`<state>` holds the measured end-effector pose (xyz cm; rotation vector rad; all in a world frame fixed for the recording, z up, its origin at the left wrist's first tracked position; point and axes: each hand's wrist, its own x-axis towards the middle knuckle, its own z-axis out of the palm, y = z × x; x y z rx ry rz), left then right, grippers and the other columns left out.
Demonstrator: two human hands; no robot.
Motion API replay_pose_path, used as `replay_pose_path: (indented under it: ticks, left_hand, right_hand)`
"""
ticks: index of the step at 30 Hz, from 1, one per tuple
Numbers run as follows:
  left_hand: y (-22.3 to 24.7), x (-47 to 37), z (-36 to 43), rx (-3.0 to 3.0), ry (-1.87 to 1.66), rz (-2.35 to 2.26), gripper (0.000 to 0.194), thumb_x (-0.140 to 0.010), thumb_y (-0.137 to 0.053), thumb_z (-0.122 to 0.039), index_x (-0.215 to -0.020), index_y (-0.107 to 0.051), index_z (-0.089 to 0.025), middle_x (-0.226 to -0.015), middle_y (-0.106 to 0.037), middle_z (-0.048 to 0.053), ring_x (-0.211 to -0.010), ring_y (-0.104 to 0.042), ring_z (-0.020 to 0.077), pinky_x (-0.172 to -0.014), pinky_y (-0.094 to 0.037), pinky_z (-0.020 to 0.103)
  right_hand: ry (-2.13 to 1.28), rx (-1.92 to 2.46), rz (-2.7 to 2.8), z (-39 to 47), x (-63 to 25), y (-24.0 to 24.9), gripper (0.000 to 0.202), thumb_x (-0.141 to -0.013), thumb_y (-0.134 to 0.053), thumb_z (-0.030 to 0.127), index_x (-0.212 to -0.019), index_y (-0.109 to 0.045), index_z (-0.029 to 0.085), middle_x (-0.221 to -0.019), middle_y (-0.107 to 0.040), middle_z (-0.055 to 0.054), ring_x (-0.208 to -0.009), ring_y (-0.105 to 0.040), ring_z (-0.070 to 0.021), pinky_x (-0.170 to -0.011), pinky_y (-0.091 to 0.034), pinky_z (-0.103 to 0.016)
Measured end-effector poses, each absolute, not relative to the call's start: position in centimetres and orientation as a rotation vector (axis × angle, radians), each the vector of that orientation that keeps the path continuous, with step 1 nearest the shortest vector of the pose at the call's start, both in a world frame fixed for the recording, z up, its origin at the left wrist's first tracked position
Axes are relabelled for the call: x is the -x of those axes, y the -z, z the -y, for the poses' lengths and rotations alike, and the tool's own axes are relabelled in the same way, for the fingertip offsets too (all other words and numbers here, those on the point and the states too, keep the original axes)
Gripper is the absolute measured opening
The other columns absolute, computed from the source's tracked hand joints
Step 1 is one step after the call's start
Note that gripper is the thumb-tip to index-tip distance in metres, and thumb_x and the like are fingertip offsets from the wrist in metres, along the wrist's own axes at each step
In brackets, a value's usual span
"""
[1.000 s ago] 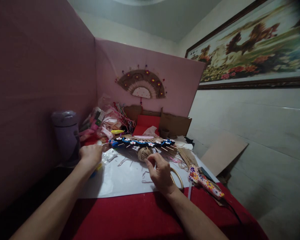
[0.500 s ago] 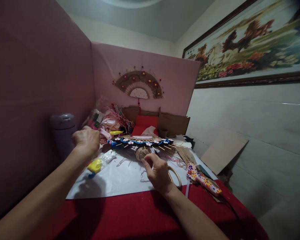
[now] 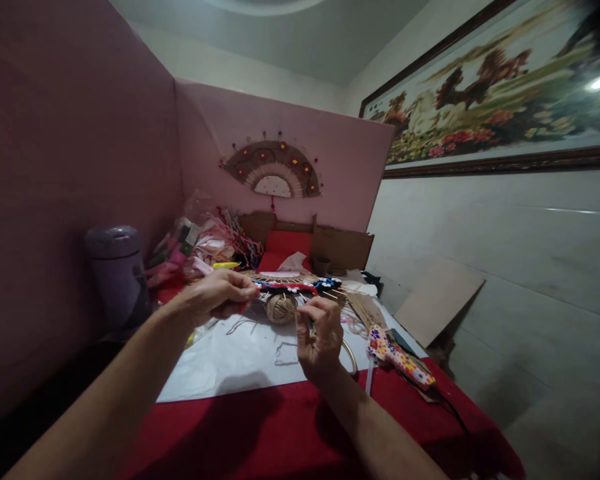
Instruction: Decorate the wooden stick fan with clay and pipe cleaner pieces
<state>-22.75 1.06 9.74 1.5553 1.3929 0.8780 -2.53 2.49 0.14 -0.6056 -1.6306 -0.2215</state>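
Observation:
My left hand (image 3: 223,293) is closed in a pinch over the table's left side. A thin red fuzzy strip, like a pipe cleaner (image 3: 305,287), runs rightward from its fingertips across the front of a craft fan (image 3: 280,275). This fan has a dark band with white flowers and blue trim, and sticks poke out from its edge. To the right, my right hand (image 3: 323,337) has thumb and fingers curled together; anything between them is too small to make out. Between the hands sits a ball of brown twine (image 3: 281,309), beneath the fan's edge.
A flower-patterned glue gun (image 3: 400,360) lies at the right, near a gold-coloured ring handle (image 3: 349,357). A lilac bottle (image 3: 117,277) stands at left. Ribbons and coloured stems (image 3: 220,240) heap up behind. A finished fan (image 3: 275,167) hangs on the pink panel (image 3: 345,160).
My left hand has come from the supplies at left toward the middle, and a red strip now shows at its fingers. My right hand has shifted slightly right, off the twine ball, and turned upward.

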Motion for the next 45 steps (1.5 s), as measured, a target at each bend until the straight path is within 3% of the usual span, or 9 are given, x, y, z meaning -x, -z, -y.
replay_pose_path:
  ticks: [2,5,8,11,16,21,26,37,45]
  left_hand:
    - [-7.6,22.1,-1.8,-1.455,-0.793,-1.152,0.025,-0.068,-0.064,-0.034,-0.062,-0.051,-0.015,-0.045,-0.043,-0.005,-0.031,-0.024,0.0027,-0.033,-0.011,0.020]
    - [-5.3,21.4,-2.3,-1.391,-0.765,-0.992,0.025,-0.066,-0.068,-0.032,-0.061,-0.052,-0.014,-0.047,-0.047,-0.004,-0.030,-0.025,0.0018,-0.033,-0.010,0.020]
    - [-4.2,21.1,-2.4,-1.354,-0.784,-0.910,0.025,-0.070,-0.066,-0.032,-0.062,-0.054,-0.013,-0.049,-0.050,-0.003,-0.032,-0.026,0.0012,-0.034,-0.011,0.020]
    - [-3.9,21.4,-2.5,-1.329,-0.796,-0.869,0.030,-0.076,-0.061,-0.038,-0.064,-0.057,-0.011,-0.052,-0.052,-0.001,-0.034,-0.028,0.0013,-0.036,-0.011,0.020]
    - [-3.4,22.1,-3.0,-1.296,-0.781,-0.863,0.034,-0.077,-0.060,-0.043,-0.066,-0.058,-0.010,-0.056,-0.056,0.001,-0.034,-0.032,0.0022,-0.036,-0.012,0.021]
    - [-2.7,22.2,-2.9,-1.291,-0.813,-0.894,0.025,-0.071,-0.067,-0.034,-0.069,-0.060,-0.010,-0.054,-0.055,-0.001,-0.034,-0.032,0.0021,-0.036,-0.013,0.021]
    - [-2.0,21.4,-2.3,-1.262,-0.840,-0.888,0.023,-0.070,-0.066,-0.033,-0.065,-0.055,-0.012,-0.054,-0.054,-0.001,-0.036,-0.032,0.0030,-0.036,-0.014,0.020]
    - [-1.2,20.8,-1.6,-1.235,-0.936,-0.858,0.016,-0.069,-0.066,-0.024,-0.066,-0.055,-0.012,-0.058,-0.052,-0.001,-0.042,-0.038,0.0040,-0.039,-0.018,0.019]
    - [-0.8,19.9,-1.6,-1.183,-1.019,-0.799,0.030,-0.073,-0.065,-0.037,-0.062,-0.047,-0.015,-0.052,-0.048,-0.004,-0.036,-0.029,0.0021,-0.036,-0.013,0.018]
  right_hand:
    - [0.334,0.578,1.626,-2.3,2.4,-0.4,0.029,-0.083,-0.050,0.012,-0.110,-0.053,0.023,-0.103,-0.057,-0.009,-0.101,-0.051,-0.0234,-0.090,-0.040,-0.044]
    - [0.402,0.611,1.817,-2.1,2.6,-0.6,0.037,-0.084,-0.048,0.014,-0.120,-0.050,0.023,-0.111,-0.059,-0.010,-0.110,-0.048,-0.0261,-0.094,-0.036,-0.045]
    - [0.338,0.672,2.045,-2.3,3.0,-0.4,0.025,-0.088,-0.043,0.015,-0.108,-0.057,0.019,-0.092,-0.064,-0.009,-0.088,-0.057,-0.0208,-0.076,-0.044,-0.033]
    - [0.256,0.768,2.072,-2.6,3.1,0.2,0.021,-0.091,-0.040,0.018,-0.090,-0.060,0.018,-0.075,-0.060,-0.006,-0.069,-0.056,-0.0166,-0.061,-0.041,-0.026]
    - [0.264,0.882,2.010,-3.3,3.0,0.7,0.020,-0.092,-0.038,0.019,-0.089,-0.058,0.018,-0.077,-0.059,-0.005,-0.069,-0.056,-0.0173,-0.061,-0.037,-0.026]
    - [0.268,0.913,2.010,-3.6,3.1,0.9,0.021,-0.092,-0.039,0.021,-0.088,-0.059,0.017,-0.077,-0.059,-0.006,-0.069,-0.057,-0.0176,-0.061,-0.038,-0.026]
    - [0.228,0.846,2.115,-3.3,3.3,0.9,0.025,-0.090,-0.041,0.016,-0.108,-0.057,0.019,-0.087,-0.060,-0.007,-0.075,-0.058,-0.0182,-0.063,-0.040,-0.026]
    - [-0.004,0.735,2.157,-3.5,3.3,1.1,0.017,-0.090,-0.042,0.017,-0.087,-0.059,0.017,-0.078,-0.058,-0.006,-0.074,-0.056,-0.0171,-0.067,-0.042,-0.026]
    - [-0.163,0.702,2.125,-3.0,3.3,0.9,0.016,-0.090,-0.041,0.015,-0.094,-0.057,0.016,-0.083,-0.063,-0.007,-0.075,-0.059,-0.0162,-0.069,-0.043,-0.025]
